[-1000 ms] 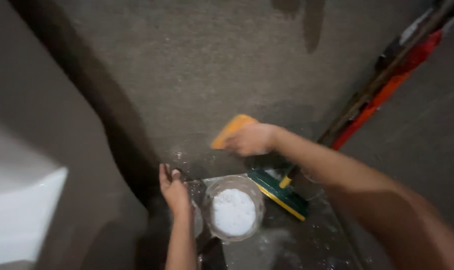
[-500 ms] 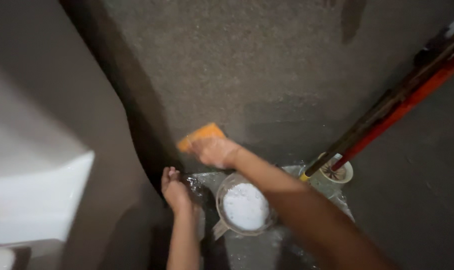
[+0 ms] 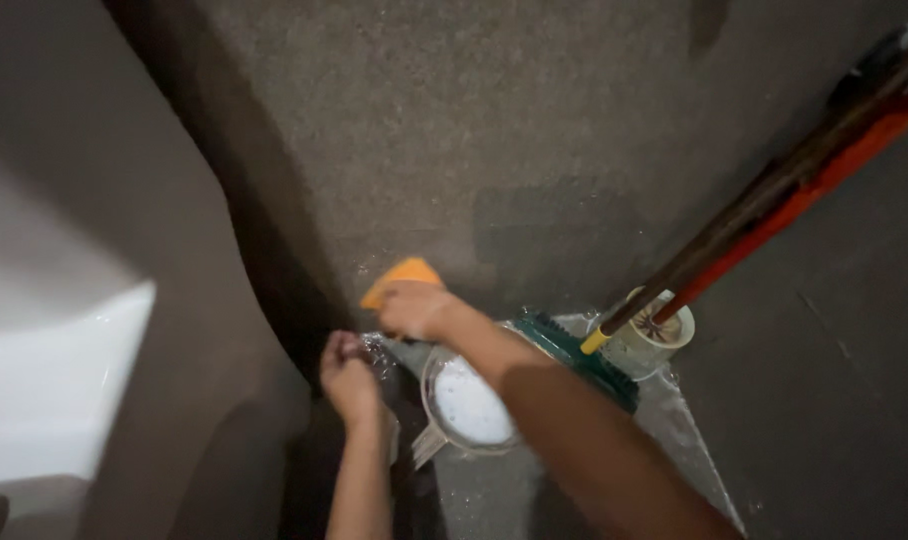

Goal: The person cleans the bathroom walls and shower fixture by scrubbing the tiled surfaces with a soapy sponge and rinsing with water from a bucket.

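In the head view, the right hand (image 3: pixel 411 310) has come down the wall a little since half a second ago, so the orange sponge (image 3: pixel 401 277) it presses to the grey speckled wall (image 3: pixel 474 120) now sits lower, just above the wet floor corner. The sponge's upper edge sticks out above and to the left of the knuckles; the fingers are curled over it in a firm grasp, and the rest of it is hidden beneath the hand. The left hand (image 3: pixel 349 375), earlier stretched flat, is now bunched with fingers drawn in near the dark wall edge; whether it holds anything cannot be told. The green scrub brush (image 3: pixel 584 362) with its yellow collar has come back into sight beside the forearm. The clear jug of white foam (image 3: pixel 466 402) lies under the right forearm, and the red handle (image 3: pixel 804 195) leans across the right.
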